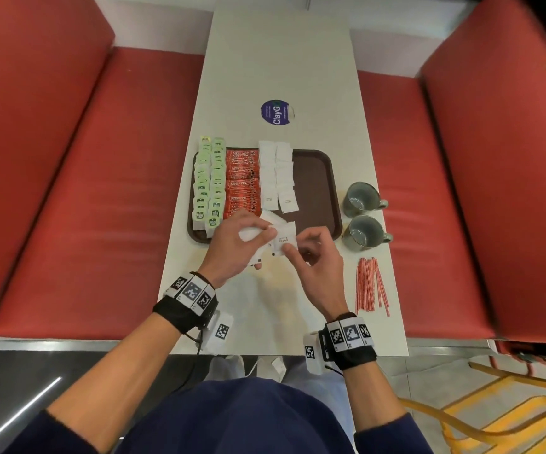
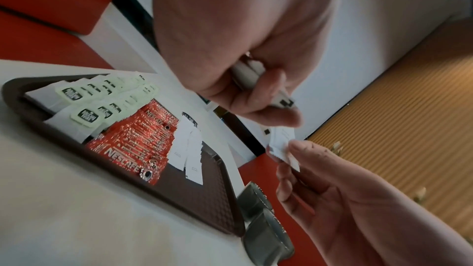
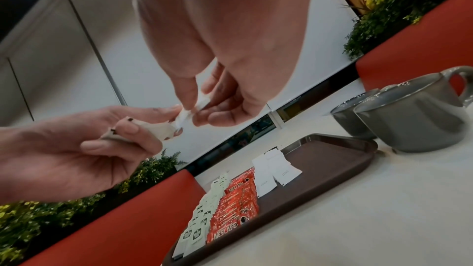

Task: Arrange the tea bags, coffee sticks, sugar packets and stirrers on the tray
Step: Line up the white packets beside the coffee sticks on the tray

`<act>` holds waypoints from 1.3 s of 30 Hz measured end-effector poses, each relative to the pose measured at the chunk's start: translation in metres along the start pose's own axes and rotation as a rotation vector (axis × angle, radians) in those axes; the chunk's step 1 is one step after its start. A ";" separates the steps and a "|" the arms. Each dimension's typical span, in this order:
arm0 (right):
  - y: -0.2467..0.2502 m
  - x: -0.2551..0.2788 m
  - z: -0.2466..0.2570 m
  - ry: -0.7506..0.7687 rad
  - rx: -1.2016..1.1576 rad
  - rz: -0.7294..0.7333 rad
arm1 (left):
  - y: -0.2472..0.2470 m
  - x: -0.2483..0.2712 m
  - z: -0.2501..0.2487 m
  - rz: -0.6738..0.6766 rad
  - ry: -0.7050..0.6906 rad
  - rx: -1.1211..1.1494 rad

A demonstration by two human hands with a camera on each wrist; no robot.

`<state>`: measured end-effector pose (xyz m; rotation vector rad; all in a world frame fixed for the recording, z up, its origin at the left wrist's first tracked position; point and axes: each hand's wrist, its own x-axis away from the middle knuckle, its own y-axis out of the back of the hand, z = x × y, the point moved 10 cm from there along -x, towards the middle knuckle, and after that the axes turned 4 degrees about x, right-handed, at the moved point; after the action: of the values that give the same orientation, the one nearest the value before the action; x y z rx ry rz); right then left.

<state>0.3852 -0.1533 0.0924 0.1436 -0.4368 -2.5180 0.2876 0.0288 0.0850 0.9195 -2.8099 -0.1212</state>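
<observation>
A brown tray (image 1: 314, 178) holds two columns of green tea bags (image 1: 209, 181), a row of red coffee sticks (image 1: 242, 181) and two columns of white sugar packets (image 1: 276, 172). Above the tray's near edge my left hand (image 1: 258, 235) grips a bunch of sugar packets (image 2: 256, 76). My right hand (image 1: 292, 250) pinches a single sugar packet (image 1: 284, 240) between thumb and fingers, right beside the bunch. Red-and-white stirrers (image 1: 371, 286) lie in a loose bundle on the table, right of my right hand.
Two grey cups (image 1: 361, 196) (image 1: 363, 232) stand just off the tray's right edge. A round blue sticker (image 1: 276, 112) lies on the white table (image 1: 281, 60) beyond the tray. Red benches (image 1: 85, 191) flank the table on both sides.
</observation>
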 end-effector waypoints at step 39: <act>-0.074 -0.167 -0.081 -0.274 0.300 0.034 | 0.038 -0.026 0.033 -0.290 0.255 0.170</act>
<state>0.5005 -0.0247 -0.0074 -0.0964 -0.9195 -2.4324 0.2795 0.0759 0.0536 1.2776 -2.4685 0.1869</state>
